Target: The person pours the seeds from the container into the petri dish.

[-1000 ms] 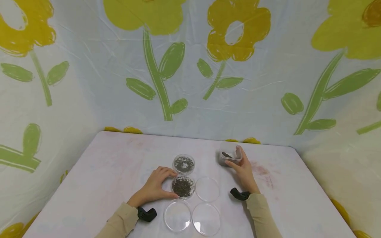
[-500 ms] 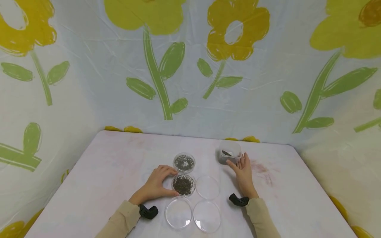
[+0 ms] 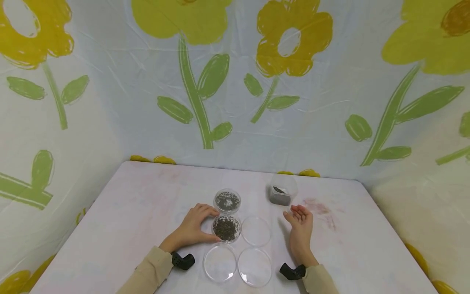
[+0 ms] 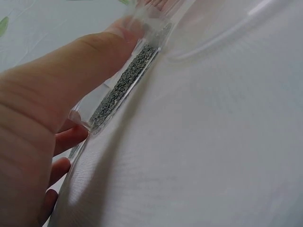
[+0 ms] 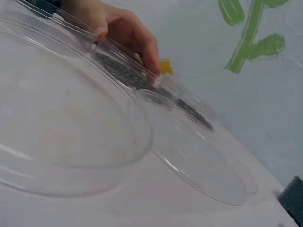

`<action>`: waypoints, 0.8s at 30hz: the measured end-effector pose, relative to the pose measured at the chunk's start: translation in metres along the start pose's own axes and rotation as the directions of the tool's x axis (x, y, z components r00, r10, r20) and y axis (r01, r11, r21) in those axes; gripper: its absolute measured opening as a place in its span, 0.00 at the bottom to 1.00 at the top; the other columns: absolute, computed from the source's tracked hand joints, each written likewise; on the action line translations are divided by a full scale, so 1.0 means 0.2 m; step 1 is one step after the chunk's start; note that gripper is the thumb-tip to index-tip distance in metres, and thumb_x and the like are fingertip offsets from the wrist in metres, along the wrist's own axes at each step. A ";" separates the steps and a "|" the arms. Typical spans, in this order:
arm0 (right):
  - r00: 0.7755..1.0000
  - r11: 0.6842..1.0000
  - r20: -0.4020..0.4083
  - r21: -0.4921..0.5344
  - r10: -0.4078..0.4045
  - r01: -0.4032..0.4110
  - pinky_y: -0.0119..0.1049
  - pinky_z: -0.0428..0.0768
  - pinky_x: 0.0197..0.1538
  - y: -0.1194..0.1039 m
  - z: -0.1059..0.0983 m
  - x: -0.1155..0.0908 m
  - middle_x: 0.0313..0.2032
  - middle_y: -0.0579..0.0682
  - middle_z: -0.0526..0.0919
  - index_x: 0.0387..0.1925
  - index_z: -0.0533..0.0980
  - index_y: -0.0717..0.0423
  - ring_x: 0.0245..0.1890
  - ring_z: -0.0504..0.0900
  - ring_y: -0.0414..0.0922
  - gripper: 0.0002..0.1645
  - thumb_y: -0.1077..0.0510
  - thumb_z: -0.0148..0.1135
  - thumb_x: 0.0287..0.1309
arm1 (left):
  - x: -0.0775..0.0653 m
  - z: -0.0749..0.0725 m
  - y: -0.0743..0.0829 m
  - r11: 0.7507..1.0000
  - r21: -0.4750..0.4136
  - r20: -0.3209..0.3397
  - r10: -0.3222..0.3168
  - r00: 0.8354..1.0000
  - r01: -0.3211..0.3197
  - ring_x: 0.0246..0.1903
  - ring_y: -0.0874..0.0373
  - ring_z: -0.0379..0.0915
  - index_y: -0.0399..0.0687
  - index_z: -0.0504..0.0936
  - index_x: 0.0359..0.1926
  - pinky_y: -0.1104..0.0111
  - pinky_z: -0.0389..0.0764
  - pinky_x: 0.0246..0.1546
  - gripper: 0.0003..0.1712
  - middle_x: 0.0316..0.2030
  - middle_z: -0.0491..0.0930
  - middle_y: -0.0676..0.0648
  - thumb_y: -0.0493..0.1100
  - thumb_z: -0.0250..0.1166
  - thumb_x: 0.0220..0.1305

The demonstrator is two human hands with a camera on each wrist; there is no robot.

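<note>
My left hand (image 3: 192,228) holds a clear petri dish (image 3: 225,228) of dark brown granules by its left side, thumb near its front edge and fingers at its back edge. In the left wrist view the thumb lies against the dish's clear wall, beside a layer of dark granules (image 4: 124,81). Directly behind stands a second petri dish (image 3: 227,201) with a thinner, patchy layer of granules. My right hand (image 3: 301,234) is palm up with loosely bent fingers and holds nothing. Just beyond its fingertips stands a clear plastic tub (image 3: 280,197), partly filled with dark granules.
Three clear round dishes or lids lie near the filled ones: one clear round piece (image 3: 256,231) to the right, another (image 3: 220,262) in front, and a third (image 3: 255,267) at front right. A flower-printed cloth (image 3: 235,139) hangs behind the white table (image 3: 154,192).
My right hand has let go of the plastic tub and drawn back toward me; the tub stays at the back right. My left hand keeps its hold on the petri dish.
</note>
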State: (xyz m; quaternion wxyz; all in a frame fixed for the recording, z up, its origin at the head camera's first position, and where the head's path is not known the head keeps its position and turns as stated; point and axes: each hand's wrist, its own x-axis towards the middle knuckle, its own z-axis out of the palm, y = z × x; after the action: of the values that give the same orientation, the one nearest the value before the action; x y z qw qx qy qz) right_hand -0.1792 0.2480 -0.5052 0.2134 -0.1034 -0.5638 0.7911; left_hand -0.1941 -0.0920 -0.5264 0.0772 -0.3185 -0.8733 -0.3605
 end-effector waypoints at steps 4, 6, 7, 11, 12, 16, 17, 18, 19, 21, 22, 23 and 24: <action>0.990 0.997 0.139 -0.070 -0.017 0.027 0.26 0.76 0.51 0.01 -0.01 -0.04 0.46 0.56 0.75 0.54 0.64 0.70 0.49 0.74 0.46 0.27 0.81 0.60 0.53 | 0.00 0.00 0.00 1.000 0.001 -0.004 0.000 1.000 0.000 0.59 0.55 0.65 0.54 0.80 0.55 0.51 0.66 0.59 0.41 0.55 0.76 0.56 0.66 0.78 0.40; 0.953 0.991 0.302 -0.127 -0.010 0.051 0.28 0.75 0.56 0.01 -0.03 -0.05 0.49 0.62 0.75 0.56 0.64 0.75 0.52 0.76 0.47 0.28 0.79 0.61 0.53 | -0.01 0.00 0.00 1.000 0.001 -0.004 0.000 1.000 0.000 0.59 0.56 0.65 0.55 0.80 0.55 0.51 0.67 0.59 0.42 0.55 0.76 0.56 0.67 0.78 0.40; 0.921 0.986 0.389 -0.153 -0.006 0.071 0.30 0.74 0.58 0.00 -0.04 -0.05 0.51 0.66 0.75 0.57 0.63 0.77 0.54 0.76 0.48 0.29 0.78 0.62 0.53 | -0.01 0.00 0.01 1.000 0.000 -0.003 0.000 1.000 0.000 0.59 0.56 0.65 0.55 0.80 0.55 0.51 0.67 0.59 0.42 0.55 0.76 0.56 0.67 0.78 0.40; 0.722 0.965 0.692 -0.197 0.012 0.172 0.31 0.66 0.66 -0.01 -0.09 -0.02 0.61 0.75 0.66 0.63 0.62 0.76 0.63 0.71 0.48 0.37 0.75 0.66 0.52 | -0.01 0.00 0.01 1.000 -0.002 -0.002 -0.001 1.000 0.001 0.59 0.56 0.65 0.55 0.80 0.55 0.51 0.66 0.59 0.42 0.55 0.77 0.56 0.69 0.77 0.41; 0.673 0.956 0.739 -0.208 0.016 0.205 0.30 0.64 0.67 -0.01 -0.10 -0.01 0.62 0.75 0.65 0.64 0.62 0.74 0.65 0.69 0.47 0.39 0.75 0.67 0.51 | -0.01 0.00 0.01 1.000 -0.005 -0.002 -0.002 1.000 0.002 0.59 0.56 0.65 0.55 0.80 0.55 0.50 0.66 0.59 0.42 0.55 0.77 0.56 0.69 0.77 0.41; 0.534 0.887 0.844 -0.276 0.040 0.370 0.25 0.55 0.69 -0.03 -0.11 0.01 0.68 0.68 0.65 0.69 0.62 0.65 0.71 0.62 0.43 0.50 0.71 0.74 0.44 | -0.01 -0.01 0.01 1.000 -0.010 -0.003 -0.007 1.000 0.007 0.59 0.55 0.65 0.55 0.80 0.55 0.50 0.66 0.60 0.41 0.55 0.76 0.56 0.68 0.77 0.41; 0.522 0.857 0.851 -0.310 0.057 0.412 0.23 0.53 0.69 -0.03 -0.10 0.01 0.69 0.64 0.65 0.71 0.62 0.62 0.71 0.61 0.42 0.53 0.68 0.76 0.43 | -0.01 -0.01 0.02 1.000 -0.011 -0.002 -0.007 1.000 0.007 0.59 0.55 0.65 0.55 0.80 0.55 0.50 0.66 0.60 0.41 0.55 0.76 0.56 0.68 0.77 0.41; 0.511 0.825 0.857 -0.338 0.071 0.453 0.22 0.53 0.68 -0.03 -0.10 0.01 0.69 0.61 0.65 0.71 0.62 0.60 0.71 0.60 0.41 0.54 0.65 0.78 0.42 | -0.01 -0.01 0.02 1.000 -0.013 -0.001 -0.008 1.000 0.008 0.59 0.55 0.65 0.55 0.80 0.55 0.50 0.66 0.60 0.42 0.55 0.76 0.56 0.68 0.77 0.41; 0.501 0.795 0.862 -0.361 0.084 0.487 0.21 0.52 0.68 -0.03 -0.10 0.00 0.70 0.59 0.65 0.72 0.61 0.58 0.72 0.59 0.42 0.55 0.62 0.79 0.42 | -0.01 -0.01 0.02 1.000 -0.015 0.001 -0.009 1.000 0.009 0.59 0.55 0.65 0.55 0.80 0.55 0.50 0.66 0.60 0.42 0.55 0.76 0.56 0.68 0.77 0.41; 0.497 0.744 0.861 -0.403 0.111 0.532 0.21 0.51 0.68 -0.03 -0.09 -0.02 0.71 0.54 0.64 0.73 0.62 0.54 0.72 0.58 0.44 0.56 0.57 0.81 0.42 | -0.01 -0.01 0.02 1.000 -0.012 0.003 -0.009 1.000 0.009 0.59 0.56 0.65 0.55 0.80 0.56 0.50 0.66 0.59 0.42 0.56 0.76 0.56 0.69 0.77 0.41; 0.497 0.719 0.860 -0.419 0.117 0.555 0.22 0.51 0.68 -0.03 -0.08 -0.02 0.71 0.53 0.64 0.73 0.62 0.52 0.72 0.58 0.46 0.56 0.54 0.81 0.42 | -0.01 -0.01 0.01 1.000 -0.009 0.002 -0.010 1.000 0.010 0.59 0.56 0.65 0.56 0.80 0.55 0.51 0.66 0.59 0.42 0.56 0.76 0.56 0.69 0.77 0.41; 0.499 0.703 0.858 -0.430 0.123 0.566 0.23 0.51 0.67 -0.03 -0.08 -0.03 0.71 0.51 0.64 0.73 0.63 0.51 0.71 0.59 0.47 0.56 0.53 0.81 0.42 | -0.01 -0.01 0.01 1.000 -0.009 0.000 -0.010 1.000 0.010 0.59 0.56 0.65 0.56 0.80 0.55 0.51 0.66 0.59 0.42 0.56 0.76 0.56 0.68 0.77 0.41; 0.499 0.694 0.859 -0.431 0.118 0.577 0.24 0.51 0.68 -0.03 -0.07 -0.04 0.71 0.51 0.65 0.72 0.63 0.51 0.71 0.59 0.50 0.56 0.53 0.81 0.42 | -0.01 -0.01 0.01 1.000 -0.012 -0.001 -0.007 1.000 0.007 0.59 0.56 0.65 0.55 0.80 0.55 0.51 0.66 0.59 0.42 0.56 0.76 0.56 0.68 0.77 0.41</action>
State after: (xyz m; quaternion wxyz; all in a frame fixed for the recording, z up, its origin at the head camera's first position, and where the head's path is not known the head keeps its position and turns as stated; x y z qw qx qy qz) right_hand -0.1657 0.2583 -0.5048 -0.0243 0.3024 -0.8476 0.4354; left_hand -0.1914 -0.0924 -0.5244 0.0744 -0.3157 -0.8722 -0.3663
